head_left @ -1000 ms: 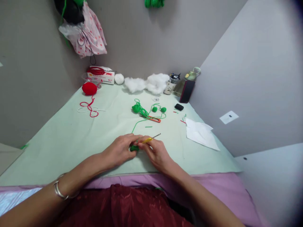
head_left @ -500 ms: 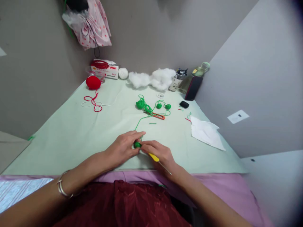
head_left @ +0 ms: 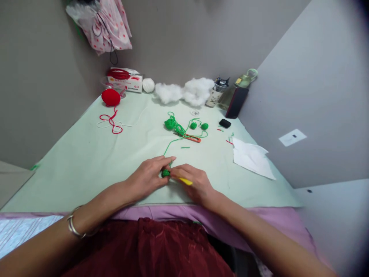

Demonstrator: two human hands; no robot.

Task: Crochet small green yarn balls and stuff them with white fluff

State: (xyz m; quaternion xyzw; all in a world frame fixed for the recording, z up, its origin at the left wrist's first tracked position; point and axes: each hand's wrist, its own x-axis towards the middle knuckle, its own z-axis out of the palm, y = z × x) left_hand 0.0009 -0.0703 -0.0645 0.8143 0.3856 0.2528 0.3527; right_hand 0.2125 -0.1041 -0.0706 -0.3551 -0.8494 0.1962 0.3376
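Note:
My left hand (head_left: 152, 172) is closed on a small green crocheted piece (head_left: 165, 173), its index finger stretched out with the working yarn near it. In my right hand (head_left: 194, 181) is a crochet hook (head_left: 185, 181) with a yellow handle; its tip meets the green piece and is hidden by my fingers. A green strand (head_left: 170, 144) runs from my left hand up to the tangled green yarn (head_left: 178, 129). Right of that tangle lie two small green balls (head_left: 193, 125) (head_left: 204, 126). Orange-handled snips (head_left: 193, 138) lie partly under the yarn.
Red yarn (head_left: 111, 97) and a white yarn ball (head_left: 148, 85) sit at the back left. White stuffing (head_left: 198, 92), a pen cup (head_left: 215, 95) and a dark phone (head_left: 237, 102) line the back. White paper (head_left: 252, 157) and a black case (head_left: 225, 123) lie to the right.
The yellow hook has turned in my right hand, and its metal rear end no longer shows. Both hands stay at the green piece. The whole view has shifted slightly.

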